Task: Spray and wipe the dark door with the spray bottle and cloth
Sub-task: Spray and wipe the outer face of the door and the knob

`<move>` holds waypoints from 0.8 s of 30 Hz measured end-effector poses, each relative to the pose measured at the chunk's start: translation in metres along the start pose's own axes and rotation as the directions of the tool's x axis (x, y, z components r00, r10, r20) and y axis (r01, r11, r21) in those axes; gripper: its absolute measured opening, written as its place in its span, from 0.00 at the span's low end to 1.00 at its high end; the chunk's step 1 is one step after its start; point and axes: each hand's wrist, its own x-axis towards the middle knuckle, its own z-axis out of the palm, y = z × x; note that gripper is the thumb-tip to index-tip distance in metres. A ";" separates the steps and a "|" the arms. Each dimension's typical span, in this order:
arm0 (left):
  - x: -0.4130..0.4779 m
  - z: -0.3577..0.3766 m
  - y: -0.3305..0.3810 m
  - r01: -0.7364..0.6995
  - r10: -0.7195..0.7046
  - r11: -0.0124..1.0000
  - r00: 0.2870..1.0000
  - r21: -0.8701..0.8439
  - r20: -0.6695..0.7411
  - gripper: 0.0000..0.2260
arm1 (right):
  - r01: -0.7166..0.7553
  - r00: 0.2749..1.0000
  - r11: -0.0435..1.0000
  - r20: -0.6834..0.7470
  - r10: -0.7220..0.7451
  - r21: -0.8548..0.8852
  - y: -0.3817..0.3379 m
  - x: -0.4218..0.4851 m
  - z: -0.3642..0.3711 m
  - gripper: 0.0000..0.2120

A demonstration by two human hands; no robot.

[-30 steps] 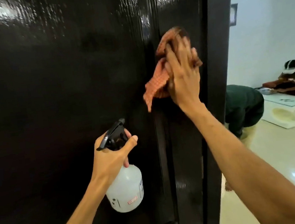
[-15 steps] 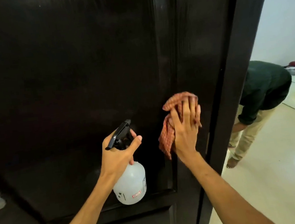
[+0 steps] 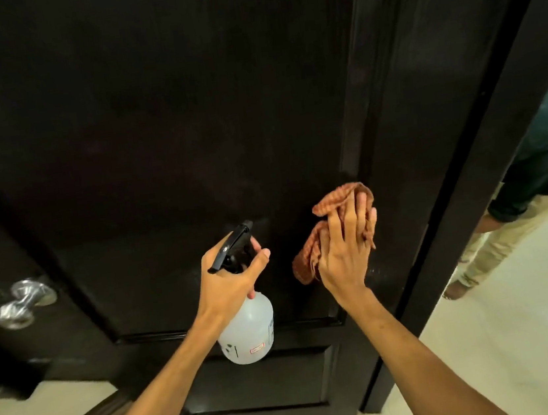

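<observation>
Two hands work the dark door (image 3: 185, 114): right of its silver knob (image 3: 23, 301), the left hand (image 3: 229, 280) grips the spray bottle (image 3: 248, 331) by its neck. Farther right, the right hand (image 3: 344, 257) presses the orange checked cloth (image 3: 306, 260) flat with straight fingers. Wiping looks midway, with the lower panel likely left to do.

Left hand (image 3: 231, 278) curled, right hand (image 3: 344, 257) flat

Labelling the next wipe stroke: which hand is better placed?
Right. The right hand presses the cloth against the dark door; the left hand grips the spray bottle at its neck.
</observation>
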 end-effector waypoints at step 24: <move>-0.085 -0.113 -0.100 0.281 -0.241 0.959 0.774 -0.024 -0.586 0.05 | 0.908 0.300 0.397 0.455 -0.839 0.133 -0.147 -0.044 0.100 0.36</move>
